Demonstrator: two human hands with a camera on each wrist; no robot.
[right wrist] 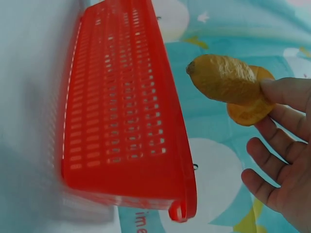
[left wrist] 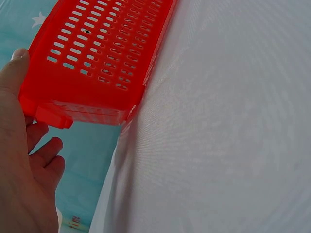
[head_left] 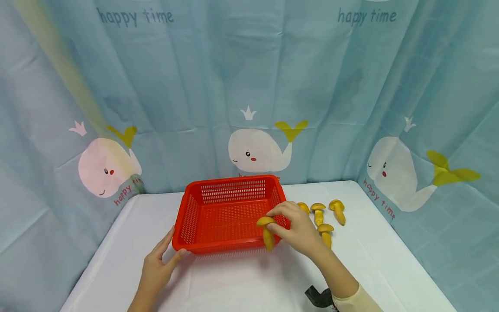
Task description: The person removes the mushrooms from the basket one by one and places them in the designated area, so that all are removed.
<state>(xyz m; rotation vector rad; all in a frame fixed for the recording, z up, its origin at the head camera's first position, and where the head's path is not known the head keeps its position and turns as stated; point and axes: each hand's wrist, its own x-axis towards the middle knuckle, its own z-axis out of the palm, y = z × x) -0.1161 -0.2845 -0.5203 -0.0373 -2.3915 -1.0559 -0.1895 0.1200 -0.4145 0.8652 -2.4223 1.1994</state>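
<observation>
A red plastic basket (head_left: pixel 230 216) with slotted walls stands on the white table; its visible floor holds nothing. My left hand (head_left: pixel 157 264) grips the basket's near left corner, thumb on the rim and fingers against the outer side, as the left wrist view also shows. Between thumb and fingertips my right hand (head_left: pixel 298 229) pinches a yellow-brown mushroom (right wrist: pixel 223 80) by its cap. That mushroom hangs stem down, overlapping the basket's near right rim in the head view. Several like mushrooms lie to the right, among them one mushroom (head_left: pixel 337 211) farthest right and another mushroom (head_left: pixel 325 234) nearer me.
White cloth covers the table (head_left: pixel 226 286). A blue curtain (head_left: pixel 195 95) printed with whales closes off the back and both sides, close behind the basket. A black strap (head_left: pixel 319 297) shows beside my right sleeve (head_left: pixel 356 300).
</observation>
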